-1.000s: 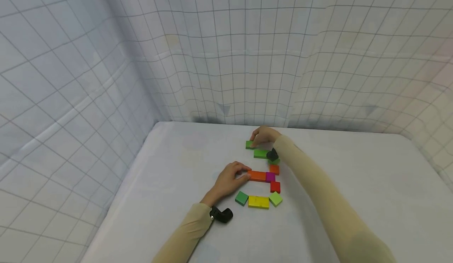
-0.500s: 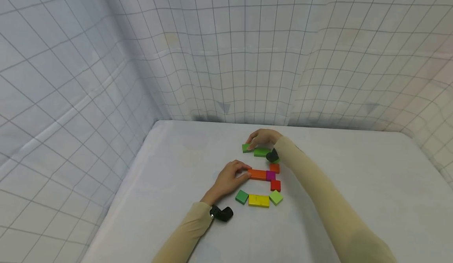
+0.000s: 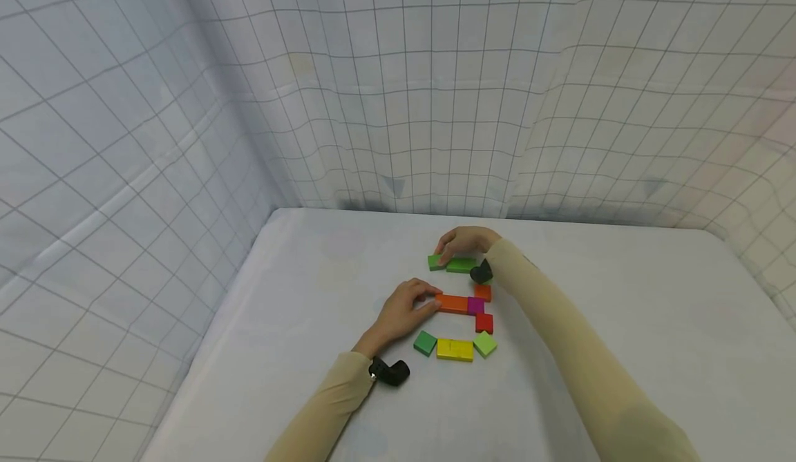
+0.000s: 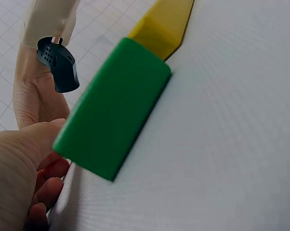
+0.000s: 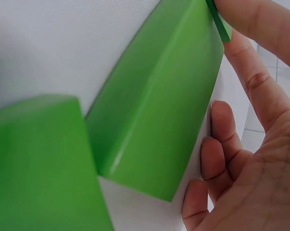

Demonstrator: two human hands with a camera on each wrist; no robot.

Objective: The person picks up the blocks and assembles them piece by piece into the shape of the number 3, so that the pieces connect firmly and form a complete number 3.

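My right hand (image 3: 466, 239) pinches a small green block (image 3: 434, 262) between thumb and index finger, just left of a longer green block (image 3: 461, 265). In the right wrist view the small block's edge shows at the fingertips, beyond the long one. My left hand (image 3: 400, 312) holds the left end of an orange block (image 3: 452, 304) between thumb and index finger; that grip is hidden in the left wrist view. A purple block (image 3: 475, 306) adjoins the orange block's right end. Another green block (image 5: 39, 168) lies close by, mostly covered by the right wrist camera in the head view.
An orange-red block (image 3: 482, 292) and a red block (image 3: 484, 323) flank the purple one. Nearer lie a dark green block (image 3: 425, 343), a yellow block (image 3: 455, 350) and a lime block (image 3: 485, 344). Grid-patterned curtains stand behind the white table (image 3: 298, 275) and at its sides.
My right hand has drawn the small green block leftward and nearer, from beyond the long green block to beside its left end. The left hand keeps its hold on the orange block.
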